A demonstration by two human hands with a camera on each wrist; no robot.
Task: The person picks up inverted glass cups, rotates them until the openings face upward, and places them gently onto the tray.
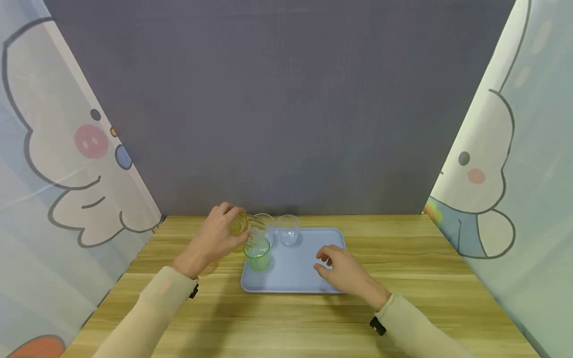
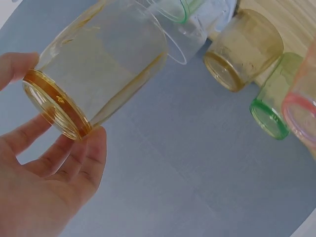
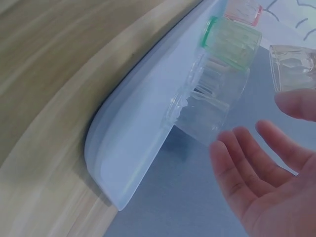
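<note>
My left hand grips a yellow-tinted glass cup around its base, with thumb and fingertips on the amber band. The cup is tilted, its mouth pointing right over the tray's left side. Below it, a green-tinted cup stands on the light blue tray. Two clear cups, one at the back and one beside it, stand at the tray's rear; the second is partly hidden by the yellow cup. My right hand hovers over the tray's right side, fingers loosely bent, holding nothing.
Left of the tray, an amber cup, another green cup and a pink cup stand on the wooden table, mostly hidden by my left arm in the head view. A grey panel rises behind the table, with patterned curtains on both sides.
</note>
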